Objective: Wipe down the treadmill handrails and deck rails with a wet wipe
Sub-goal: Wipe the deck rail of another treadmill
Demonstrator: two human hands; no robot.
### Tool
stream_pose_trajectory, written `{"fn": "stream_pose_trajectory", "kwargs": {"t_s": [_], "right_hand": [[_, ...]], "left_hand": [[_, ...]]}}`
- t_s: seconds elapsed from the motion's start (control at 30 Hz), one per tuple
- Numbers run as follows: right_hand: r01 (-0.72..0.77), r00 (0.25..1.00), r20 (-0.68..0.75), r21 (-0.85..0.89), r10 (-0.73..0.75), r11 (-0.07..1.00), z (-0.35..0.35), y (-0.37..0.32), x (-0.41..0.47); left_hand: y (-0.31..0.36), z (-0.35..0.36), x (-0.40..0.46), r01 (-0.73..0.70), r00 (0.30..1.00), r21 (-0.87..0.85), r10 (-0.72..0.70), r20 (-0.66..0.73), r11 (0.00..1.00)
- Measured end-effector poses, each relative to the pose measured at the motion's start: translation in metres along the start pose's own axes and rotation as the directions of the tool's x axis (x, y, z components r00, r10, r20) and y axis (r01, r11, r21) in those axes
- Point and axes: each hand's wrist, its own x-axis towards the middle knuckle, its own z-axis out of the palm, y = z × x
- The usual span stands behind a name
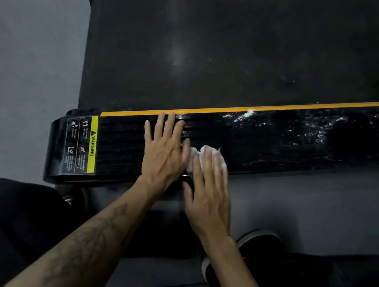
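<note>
Left hand (164, 154) lay flat on black deck rail (282, 143), fingers straight and spread, near warning label (81, 146). Right hand (208, 191) pressed crumpled white wet wipe (203, 153) onto same rail just beside left hand, fingers extended over it. Rail glistened wet to right. Yellow stripe (238, 110) edged treadmill belt (224, 44). Shoe (222, 260) stood on grey floor (25, 43).

You have one view only, from the camera on your head. It looks steeply down and forward, close over the near deck rail (270, 141) at its end with the warning label (81, 146). The belt (223, 49) fills the upper frame, the floor (25, 43) the left edge.
</note>
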Motion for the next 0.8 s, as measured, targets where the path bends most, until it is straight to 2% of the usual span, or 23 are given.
{"fn": "stream_pose_trajectory", "kwargs": {"t_s": [0.07, 0.2, 0.27, 0.4, 0.47, 0.53, 0.7, 0.8], "right_hand": [[0.034, 0.999, 0.026, -0.033, -0.034, 0.999, -0.003, 0.013, -0.001], [-0.168, 0.985, -0.031, 0.01, 0.169, 0.986, -0.013, 0.037, 0.0], [-0.207, 0.977, -0.053, 0.03, 0.208, 0.978, -0.012, 0.031, 0.002], [0.042, 0.999, 0.034, -0.029, -0.041, 0.999, -0.007, 0.022, -0.001], [0.119, 0.991, 0.064, -0.08, -0.114, 0.99, -0.01, 0.037, -0.001], [0.097, 0.994, 0.057, -0.11, -0.091, 0.989, -0.016, 0.053, -0.001], [-0.117, 0.993, -0.004, -0.047, 0.117, 0.992, -0.019, 0.05, 0.005], [-0.01, 0.999, 0.046, -0.041, 0.012, 0.999, -0.014, 0.046, 0.006]], "left_hand": [[0.004, 0.002, 0.001, 0.022, 1.0, -0.003, -0.022, -0.005, 1.0], [0.01, 0.005, 0.0, 0.045, 0.999, 0.018, -0.044, -0.032, 0.999], [0.012, 0.006, 0.0, 0.053, 0.998, 0.005, -0.052, -0.047, 0.999], [0.018, 0.007, 0.0, 0.056, 0.997, -0.038, -0.058, -0.057, 0.998], [0.022, 0.009, 0.0, 0.056, 0.996, -0.06, -0.06, -0.065, 0.997], [0.023, 0.01, -0.002, 0.058, 0.994, -0.08, -0.065, -0.084, 0.995], [0.035, 0.009, 0.004, 0.116, 0.986, -0.112, -0.128, -0.109, 0.987], [0.043, 0.011, 0.006, 0.134, 0.987, -0.065, -0.139, -0.077, 0.989]]}}
